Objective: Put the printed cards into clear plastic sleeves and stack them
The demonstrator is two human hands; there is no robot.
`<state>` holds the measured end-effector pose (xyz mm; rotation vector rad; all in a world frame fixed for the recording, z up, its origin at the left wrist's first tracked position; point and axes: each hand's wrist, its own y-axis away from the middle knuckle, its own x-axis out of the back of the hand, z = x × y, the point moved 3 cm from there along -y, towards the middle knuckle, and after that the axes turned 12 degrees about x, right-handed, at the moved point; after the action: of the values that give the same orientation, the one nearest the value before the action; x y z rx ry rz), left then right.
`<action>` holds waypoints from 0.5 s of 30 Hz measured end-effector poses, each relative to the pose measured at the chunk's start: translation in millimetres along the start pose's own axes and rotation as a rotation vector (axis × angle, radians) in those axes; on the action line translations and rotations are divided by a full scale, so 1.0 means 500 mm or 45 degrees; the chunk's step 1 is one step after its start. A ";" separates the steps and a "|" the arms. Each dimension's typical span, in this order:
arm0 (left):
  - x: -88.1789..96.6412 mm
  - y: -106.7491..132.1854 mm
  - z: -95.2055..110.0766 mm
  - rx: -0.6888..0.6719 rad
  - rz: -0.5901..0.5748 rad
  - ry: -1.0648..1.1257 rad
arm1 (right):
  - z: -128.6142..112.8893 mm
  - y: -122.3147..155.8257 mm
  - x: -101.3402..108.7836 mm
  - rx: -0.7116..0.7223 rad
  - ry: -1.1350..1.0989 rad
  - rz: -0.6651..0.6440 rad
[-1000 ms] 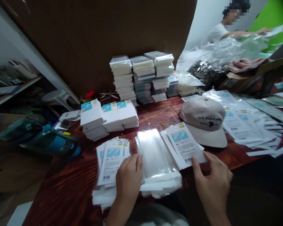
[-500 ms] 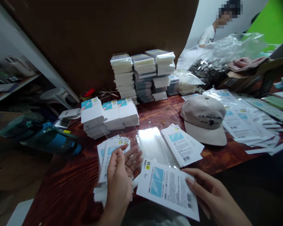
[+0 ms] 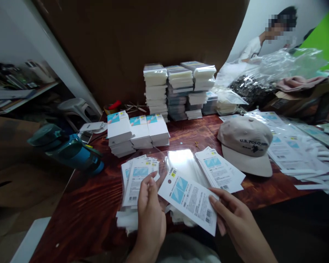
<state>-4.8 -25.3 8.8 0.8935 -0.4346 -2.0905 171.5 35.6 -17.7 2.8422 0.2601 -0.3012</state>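
My right hand (image 3: 235, 223) grips the near right end of a white printed card (image 3: 190, 199) with blue squares and a barcode, held tilted above the table. My left hand (image 3: 150, 215) is pinched at the card's left end, and a thin clear sleeve seems to be held in its fingers. Under my hands lies a shiny stack of clear sleeves (image 3: 185, 162). A fanned pile of the same cards (image 3: 138, 175) lies to its left and another pile (image 3: 220, 171) to its right.
On the dark wooden table (image 3: 84, 212) are a beige cap (image 3: 246, 140), banded card bundles (image 3: 138, 131), tall stacks (image 3: 178, 91) at the back and packaged cards (image 3: 290, 146) spread at right. A blue bottle (image 3: 68, 149) lies at the left edge. Another person (image 3: 254, 45) sits far right.
My right hand picked a card off the right pile and brought it over the sleeves. My left hand lifted off the sleeve stack and now pinches at the card's left end.
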 end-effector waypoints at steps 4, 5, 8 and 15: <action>0.010 0.002 -0.016 -0.076 0.006 -0.101 | 0.000 0.003 -0.016 0.013 0.002 -0.032; 0.012 0.002 -0.019 -0.084 0.003 -0.127 | 0.000 0.004 -0.020 0.014 -0.013 -0.039; 0.014 0.006 -0.025 -0.097 -0.003 -0.164 | 0.001 0.010 -0.036 0.024 -0.078 -0.029; -0.006 0.042 -0.063 0.053 -0.154 -0.249 | -0.001 0.034 -0.089 0.112 -0.306 0.143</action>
<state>30.6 -35.9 0.1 0.7578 -0.5399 -2.2984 132.4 13.2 -3.1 2.8550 0.0385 -0.6382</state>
